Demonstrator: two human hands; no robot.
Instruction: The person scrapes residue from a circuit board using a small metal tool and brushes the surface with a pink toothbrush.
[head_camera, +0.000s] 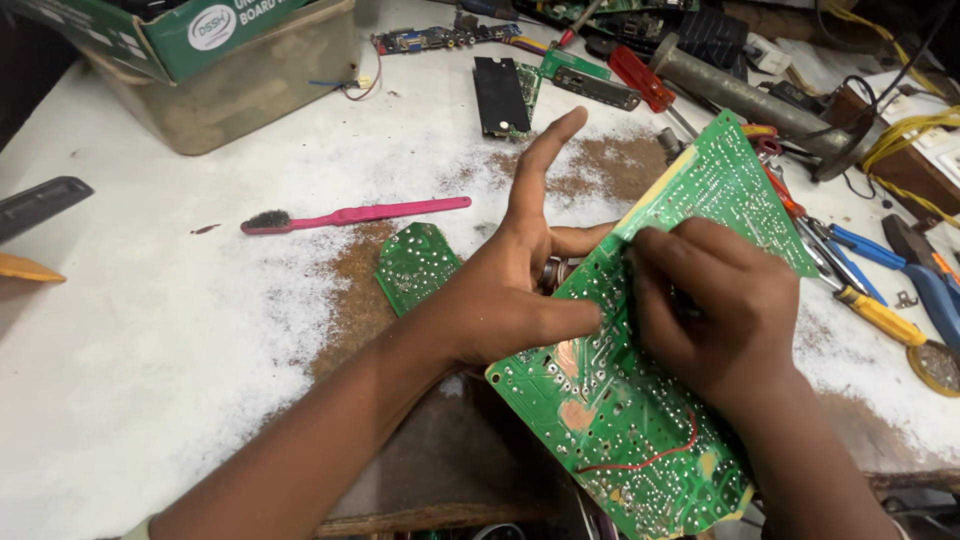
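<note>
Head view. Large green circuit board (640, 370) at centre right of the frame, solder side up, tilted above the table (150, 330). Left hand (510, 290) grips the board's left edge, thumb on the solder side, forefinger stretched upward. Right hand (715, 315) is curled, fingertips pressed on the board's middle; any tool in it is hidden. Work looks midway: a red wire (650, 455) runs loose over the board's lower part. A small green board (415, 265) lies left of it, a pink toothbrush (355, 215) above that.

Upper left: green cardboard box (190, 30) bearing a white oval label, resting in a tan tub (230, 95).
</note>
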